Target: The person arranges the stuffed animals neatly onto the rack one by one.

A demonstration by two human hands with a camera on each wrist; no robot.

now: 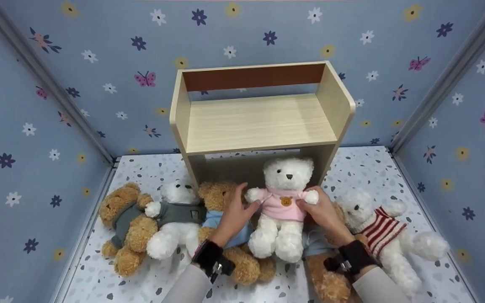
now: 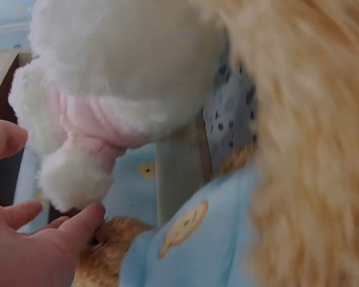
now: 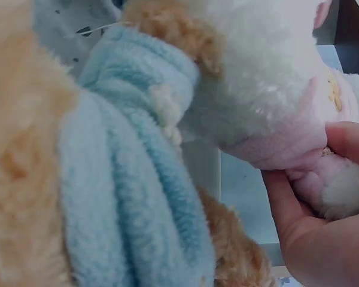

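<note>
A white teddy bear in a pink top (image 1: 284,212) is upright, facing me, in front of the shelf's lower compartment. My right hand (image 1: 326,213) pinches its arm and side; the right wrist view shows thumb and fingers on either side of the pink cloth (image 3: 287,143). Beside its other arm is my left hand (image 1: 235,216), fingers spread and fairly straight, one fingertip right at the white paw (image 2: 75,182). Behind my left wrist a brown bear in light blue (image 1: 215,219) leans back. Another brown bear in pale blue (image 1: 316,242) lies partly hidden under my right forearm.
A pale wooden shelf unit (image 1: 259,122) with two levels stands against the flowered wall (image 1: 242,33). To the left lie a brown bear in dark green (image 1: 129,223) and a white bear in grey-green (image 1: 179,214). At the right lies a white bear in red stripes (image 1: 383,231).
</note>
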